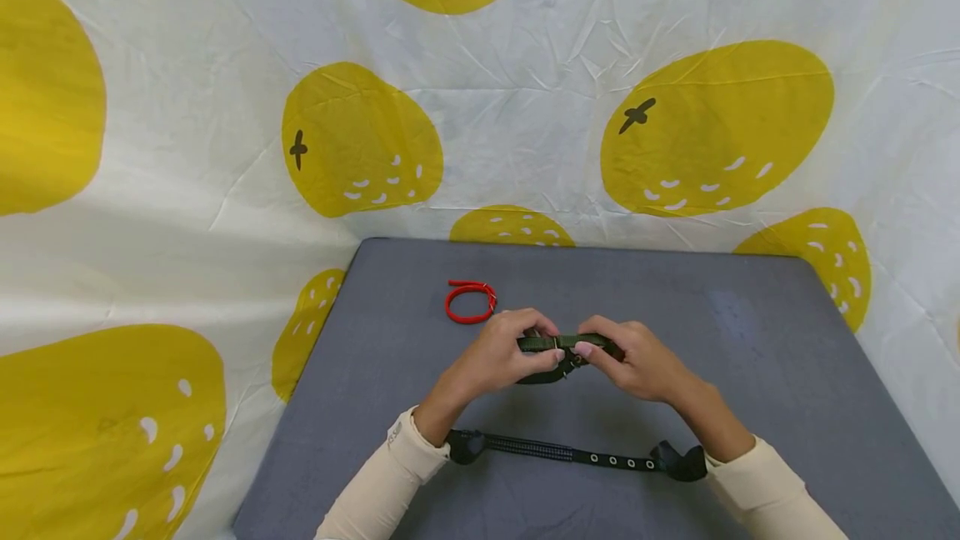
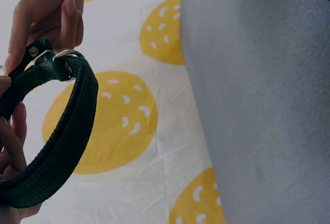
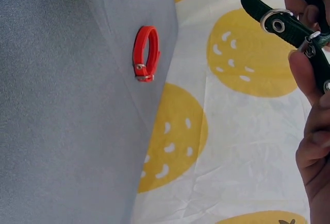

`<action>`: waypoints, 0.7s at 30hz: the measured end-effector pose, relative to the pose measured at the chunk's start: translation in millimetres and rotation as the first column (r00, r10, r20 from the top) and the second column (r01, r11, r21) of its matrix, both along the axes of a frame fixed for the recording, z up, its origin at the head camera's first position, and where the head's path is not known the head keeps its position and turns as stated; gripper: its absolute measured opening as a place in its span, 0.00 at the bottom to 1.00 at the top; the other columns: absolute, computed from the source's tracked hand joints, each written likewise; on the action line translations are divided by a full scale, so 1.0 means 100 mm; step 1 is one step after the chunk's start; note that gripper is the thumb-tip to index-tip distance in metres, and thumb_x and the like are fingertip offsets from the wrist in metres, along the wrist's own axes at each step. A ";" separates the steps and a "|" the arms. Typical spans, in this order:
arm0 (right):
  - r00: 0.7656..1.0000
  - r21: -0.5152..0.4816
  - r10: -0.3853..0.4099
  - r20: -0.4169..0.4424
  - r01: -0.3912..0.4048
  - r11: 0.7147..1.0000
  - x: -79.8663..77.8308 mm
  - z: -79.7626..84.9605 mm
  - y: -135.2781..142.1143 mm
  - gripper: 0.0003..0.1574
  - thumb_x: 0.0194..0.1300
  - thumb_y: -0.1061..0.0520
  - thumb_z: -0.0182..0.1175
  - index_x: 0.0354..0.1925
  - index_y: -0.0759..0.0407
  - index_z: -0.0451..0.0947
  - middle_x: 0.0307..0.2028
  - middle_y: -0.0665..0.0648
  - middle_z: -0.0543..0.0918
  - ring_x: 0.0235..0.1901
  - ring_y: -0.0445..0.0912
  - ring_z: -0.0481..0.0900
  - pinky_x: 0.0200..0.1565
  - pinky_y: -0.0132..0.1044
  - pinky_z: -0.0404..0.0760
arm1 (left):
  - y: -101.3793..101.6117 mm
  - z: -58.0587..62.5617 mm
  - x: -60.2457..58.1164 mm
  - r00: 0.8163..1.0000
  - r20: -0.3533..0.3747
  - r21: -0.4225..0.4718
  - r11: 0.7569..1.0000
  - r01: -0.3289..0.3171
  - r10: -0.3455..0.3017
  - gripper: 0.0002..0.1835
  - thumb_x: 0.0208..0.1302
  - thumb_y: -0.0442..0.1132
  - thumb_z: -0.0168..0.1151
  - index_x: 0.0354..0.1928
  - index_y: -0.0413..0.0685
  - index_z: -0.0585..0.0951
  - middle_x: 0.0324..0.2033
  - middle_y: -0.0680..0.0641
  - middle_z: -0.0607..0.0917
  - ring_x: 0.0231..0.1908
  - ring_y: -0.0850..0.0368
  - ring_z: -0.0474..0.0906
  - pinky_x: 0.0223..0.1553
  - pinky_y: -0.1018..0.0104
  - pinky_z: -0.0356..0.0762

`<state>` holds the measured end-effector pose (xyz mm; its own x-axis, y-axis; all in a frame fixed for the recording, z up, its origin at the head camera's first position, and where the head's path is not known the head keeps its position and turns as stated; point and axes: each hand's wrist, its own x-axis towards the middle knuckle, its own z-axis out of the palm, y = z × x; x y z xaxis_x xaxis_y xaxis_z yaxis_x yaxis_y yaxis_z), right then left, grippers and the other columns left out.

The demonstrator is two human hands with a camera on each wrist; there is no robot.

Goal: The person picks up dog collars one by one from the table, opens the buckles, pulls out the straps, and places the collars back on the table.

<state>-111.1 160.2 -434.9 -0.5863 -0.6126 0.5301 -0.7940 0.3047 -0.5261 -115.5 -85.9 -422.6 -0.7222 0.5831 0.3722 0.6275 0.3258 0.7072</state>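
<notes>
A dark green webbing collar (image 1: 534, 345), bent into a loop, is held up above the table between both hands. My left hand (image 1: 501, 350) pinches its left part between thumb and fingers. With thumb and fingertips, my right hand (image 1: 643, 363) grips the end on the right, close to the left fingertips. Metal buckle parts and a ring (image 2: 66, 54) show on the collar in the left wrist view. An eyelet (image 3: 278, 26) is visible in the right wrist view. The fingers partly hide the collar's end.
A red collar (image 1: 468, 319), buckled into a loop, lies on the grey table (image 1: 637, 282) beyond the hands. Nearer lies a black strap (image 1: 528, 447) with metal eyelets, a dark lump at each wrist beside its ends. Lemon-patterned cloth (image 1: 517, 140) surrounds the table.
</notes>
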 end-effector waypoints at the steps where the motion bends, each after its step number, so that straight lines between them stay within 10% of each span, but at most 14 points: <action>1: 1.000 -0.006 0.008 0.002 -0.008 1.000 0.00 0.00 0.00 0.08 0.71 0.61 0.61 0.46 0.50 0.78 0.21 0.37 0.71 0.18 0.26 0.60 0.23 0.19 0.64 | 0.00 0.00 0.00 1.000 -0.010 -0.003 1.000 -0.005 0.005 0.07 0.62 0.41 0.71 0.41 0.51 0.84 0.35 0.56 0.85 0.33 0.68 0.76 0.40 0.72 0.76; 12: 0.992 -0.029 -0.047 0.121 0.051 0.998 0.02 -0.01 -0.02 0.12 0.64 0.66 0.66 0.41 0.51 0.78 0.23 0.40 0.77 0.17 0.29 0.64 0.20 0.24 0.68 | -0.02 0.05 0.04 0.999 -0.022 -0.054 0.998 -0.039 0.037 0.08 0.62 0.41 0.71 0.43 0.53 0.85 0.38 0.58 0.86 0.36 0.68 0.76 0.47 0.68 0.72; 21: 0.889 -0.102 -0.022 0.458 0.077 0.992 0.05 -0.04 0.03 0.15 0.74 0.65 0.55 0.33 0.51 0.84 0.23 0.50 0.83 0.10 0.34 0.65 0.14 0.33 0.70 | -0.05 0.03 0.01 0.997 -0.074 -0.006 1.000 -0.020 0.020 0.08 0.63 0.43 0.70 0.43 0.56 0.84 0.37 0.60 0.85 0.36 0.69 0.75 0.46 0.68 0.72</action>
